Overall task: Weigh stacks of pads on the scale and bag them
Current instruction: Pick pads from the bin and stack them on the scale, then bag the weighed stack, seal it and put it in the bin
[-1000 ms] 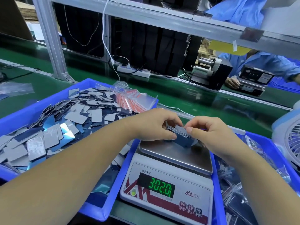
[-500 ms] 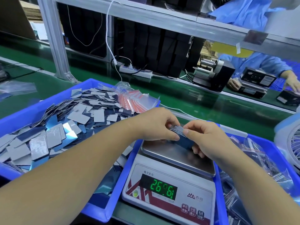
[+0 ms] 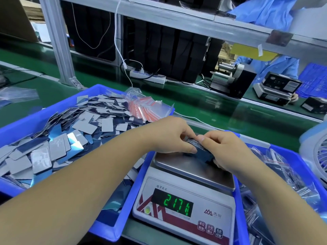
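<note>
Stack of pads (image 3: 198,145) pinched above scale (image 3: 192,171) pan between left hand (image 3: 169,135) and right hand (image 3: 224,151); long axis running toward right hand.

both forearms reach forward; left hand (image 3: 169,137) and right hand (image 3: 224,152) meet (fingers curled, pinching).

A white power strip (image 3: 147,76) is lying on the green conveyor belt (image 3: 203,106), cables trailing up from it — beside an aluminium frame post (image 3: 58,43). Across the belt, a person in a blue coat (image 3: 276,65) is sitting by a black tape dispenser (image 3: 230,80), and a fan (image 3: 316,151) is standing at far right.
</note>
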Available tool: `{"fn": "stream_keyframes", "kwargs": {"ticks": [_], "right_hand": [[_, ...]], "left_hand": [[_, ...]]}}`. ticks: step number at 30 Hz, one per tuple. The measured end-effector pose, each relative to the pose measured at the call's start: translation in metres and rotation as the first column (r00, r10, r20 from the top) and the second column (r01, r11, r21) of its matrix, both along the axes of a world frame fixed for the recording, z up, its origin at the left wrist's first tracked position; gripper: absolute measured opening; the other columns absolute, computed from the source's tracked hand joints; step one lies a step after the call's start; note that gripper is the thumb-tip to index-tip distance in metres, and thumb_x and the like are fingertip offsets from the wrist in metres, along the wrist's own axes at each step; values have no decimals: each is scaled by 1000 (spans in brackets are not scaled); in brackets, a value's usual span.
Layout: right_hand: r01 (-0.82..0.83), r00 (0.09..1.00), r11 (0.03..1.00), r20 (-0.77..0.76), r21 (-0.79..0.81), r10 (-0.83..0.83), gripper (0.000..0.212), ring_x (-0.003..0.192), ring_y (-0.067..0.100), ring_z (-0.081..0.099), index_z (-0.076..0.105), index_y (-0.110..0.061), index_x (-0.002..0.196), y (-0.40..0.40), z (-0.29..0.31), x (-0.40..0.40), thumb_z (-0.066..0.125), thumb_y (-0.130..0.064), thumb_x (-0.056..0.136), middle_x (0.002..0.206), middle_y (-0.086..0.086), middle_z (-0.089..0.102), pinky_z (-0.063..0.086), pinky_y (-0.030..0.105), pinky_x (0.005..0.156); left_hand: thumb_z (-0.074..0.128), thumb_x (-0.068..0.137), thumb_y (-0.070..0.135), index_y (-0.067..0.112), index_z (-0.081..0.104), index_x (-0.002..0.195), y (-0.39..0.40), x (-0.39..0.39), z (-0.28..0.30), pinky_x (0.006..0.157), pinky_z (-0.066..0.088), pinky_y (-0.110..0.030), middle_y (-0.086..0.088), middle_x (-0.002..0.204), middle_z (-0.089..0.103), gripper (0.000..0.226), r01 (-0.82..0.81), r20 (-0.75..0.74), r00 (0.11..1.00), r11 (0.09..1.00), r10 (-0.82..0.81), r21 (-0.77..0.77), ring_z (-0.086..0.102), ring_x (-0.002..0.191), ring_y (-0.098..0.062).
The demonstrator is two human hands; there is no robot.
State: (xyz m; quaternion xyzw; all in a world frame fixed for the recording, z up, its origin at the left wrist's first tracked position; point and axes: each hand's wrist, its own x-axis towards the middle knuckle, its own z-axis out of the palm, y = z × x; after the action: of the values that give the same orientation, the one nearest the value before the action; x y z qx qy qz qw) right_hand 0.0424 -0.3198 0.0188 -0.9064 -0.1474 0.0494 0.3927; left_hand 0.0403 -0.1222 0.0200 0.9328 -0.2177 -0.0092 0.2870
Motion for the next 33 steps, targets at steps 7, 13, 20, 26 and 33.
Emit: {"fn": "stream_keyframes", "kwargs": {"ticks": [7, 13, 20, 26, 33], "right_hand": [[-78, 997, 995, -21, -68, 77, 14, 42, 2, 51, 69, -36, 80, 0, 8, -9, 81, -37, 75, 56, -12, 64, 38, 13, 42], [-30, 986, 967, 153, -253, 70, 15, 69, -14, 57, 65, -38, 80, 6, 3, -10, 78, -32, 75, 73, -38, 60, 40, 4, 59], [-24, 962, 962, 255, -272, 96, 23, 71, -18, 53, 55, -43, 80, 10, -1, -11, 71, -30, 73, 72, -31, 58, 37, 2, 59], [-30, 953, 958, 281, -284, 113, 11, 72, -7, 56, 64, -42, 80, 12, 0, -10, 70, -33, 78, 69, -24, 63, 38, 8, 58], [57, 962, 956, 272, -289, 25, 4, 71, -5, 58, 69, -33, 81, 2, 2, -3, 71, -34, 78, 72, -22, 66, 33, 9, 53]], "left_hand": [[68, 90, 42, 31, 75, 103, 1, 0, 0, 49, 36, -17, 12, 60, 56, 18, 6, -15, 1000, 1000, -6, 13, 49, 58, -4], [61, 89, 27, 26, 70, 108, -1, -5, 3, 57, 45, -32, 0, 68, 61, 21, 52, -64, 997, 998, -50, 35, 49, 57, -6], [57, 82, 22, 35, 32, 149, -9, -13, 6, 62, 39, -26, 17, 71, 48, 72, 61, 36, 997, 993, -65, 104, 52, 69, 0], [55, 83, 20, 36, 28, 147, -9, -11, 7, 63, 42, -31, 9, 76, 56, 71, 39, -19, 999, 997, -38, 63, 55, 73, -7], [50, 84, 41, 42, 7, 154, -2, -20, 9, 85, 44, -33, -1, 133, 39, 82, 27, -11, 1000, 974, -26, 226, 50, 105, -17]]}}
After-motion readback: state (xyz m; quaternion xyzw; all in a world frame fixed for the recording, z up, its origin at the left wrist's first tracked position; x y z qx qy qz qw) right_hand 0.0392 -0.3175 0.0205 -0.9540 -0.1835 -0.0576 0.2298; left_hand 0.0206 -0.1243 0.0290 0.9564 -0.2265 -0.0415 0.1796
